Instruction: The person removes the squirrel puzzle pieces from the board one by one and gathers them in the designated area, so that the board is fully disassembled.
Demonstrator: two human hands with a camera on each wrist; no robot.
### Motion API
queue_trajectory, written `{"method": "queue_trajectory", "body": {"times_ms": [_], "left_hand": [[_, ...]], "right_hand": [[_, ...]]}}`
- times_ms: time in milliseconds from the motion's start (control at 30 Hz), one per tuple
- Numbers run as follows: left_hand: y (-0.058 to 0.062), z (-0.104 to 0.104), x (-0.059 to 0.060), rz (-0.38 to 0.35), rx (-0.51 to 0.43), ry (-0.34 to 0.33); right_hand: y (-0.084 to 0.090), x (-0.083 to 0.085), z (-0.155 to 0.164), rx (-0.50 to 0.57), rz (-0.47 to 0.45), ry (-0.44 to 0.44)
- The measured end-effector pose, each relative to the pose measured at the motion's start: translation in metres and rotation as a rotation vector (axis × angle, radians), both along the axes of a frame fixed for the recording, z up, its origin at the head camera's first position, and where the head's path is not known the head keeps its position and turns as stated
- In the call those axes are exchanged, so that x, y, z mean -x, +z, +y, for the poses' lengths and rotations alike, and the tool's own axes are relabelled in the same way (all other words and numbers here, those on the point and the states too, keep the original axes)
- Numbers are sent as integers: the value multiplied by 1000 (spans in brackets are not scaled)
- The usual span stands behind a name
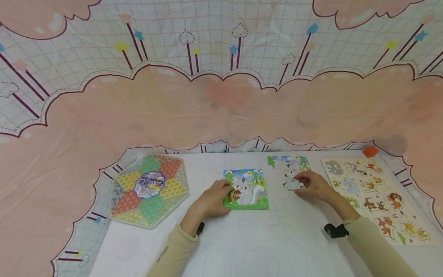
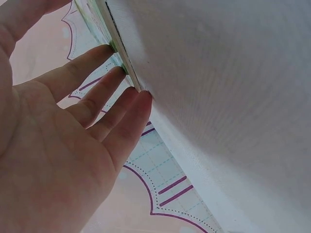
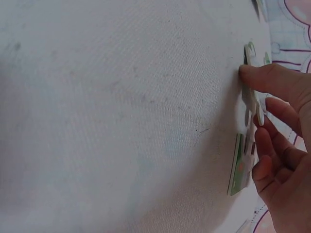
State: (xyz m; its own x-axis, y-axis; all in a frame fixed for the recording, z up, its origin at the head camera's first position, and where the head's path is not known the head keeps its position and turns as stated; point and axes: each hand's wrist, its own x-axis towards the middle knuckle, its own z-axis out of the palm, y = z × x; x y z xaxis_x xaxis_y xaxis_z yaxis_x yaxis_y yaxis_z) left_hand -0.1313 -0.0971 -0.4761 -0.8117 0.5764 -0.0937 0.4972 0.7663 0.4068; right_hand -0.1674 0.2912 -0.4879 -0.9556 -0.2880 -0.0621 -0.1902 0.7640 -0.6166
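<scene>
A square squirrel picture puzzle [image 1: 250,194] lies at the table's middle. My left hand [image 1: 215,198] touches its left edge, the fingers fairly straight along the side, as the left wrist view of the hand [image 2: 63,126] also shows. To the right, my right hand [image 1: 315,186] pinches a grey-and-white jigsaw piece [image 1: 293,184] between thumb and fingers. In the right wrist view, the thumb of the right hand [image 3: 286,131] presses one side of the thin piece [image 3: 260,114]. Just beyond it lie several loose or joined jigsaw pieces [image 1: 288,161] with blue sky and green trees.
A hexagonal Chinese checkers board [image 1: 126,181] in clear wrapping lies at the left. On the right is a wooden animal puzzle board [image 1: 373,184], partly under the right forearm. A small orange object [image 1: 370,151] sits at the back right edge, before a patterned curtain [image 1: 221,104].
</scene>
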Motion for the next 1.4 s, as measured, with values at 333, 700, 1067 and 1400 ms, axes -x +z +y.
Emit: {"method": "queue_trajectory", "body": {"times_ms": [333, 700, 1067, 1400], "left_hand": [[-3, 0, 0, 8, 10, -2], [-2, 0, -1, 17, 9, -6], [-1, 0, 0, 7, 9, -10], [-3, -4, 3, 5, -21, -17]], "right_hand": [[1, -1, -1, -30, -9, -5], [0, -2, 0, -33, -7, -15], [4, -4, -4, -32, 81, -10], [7, -4, -31, 76, 118, 28]]}}
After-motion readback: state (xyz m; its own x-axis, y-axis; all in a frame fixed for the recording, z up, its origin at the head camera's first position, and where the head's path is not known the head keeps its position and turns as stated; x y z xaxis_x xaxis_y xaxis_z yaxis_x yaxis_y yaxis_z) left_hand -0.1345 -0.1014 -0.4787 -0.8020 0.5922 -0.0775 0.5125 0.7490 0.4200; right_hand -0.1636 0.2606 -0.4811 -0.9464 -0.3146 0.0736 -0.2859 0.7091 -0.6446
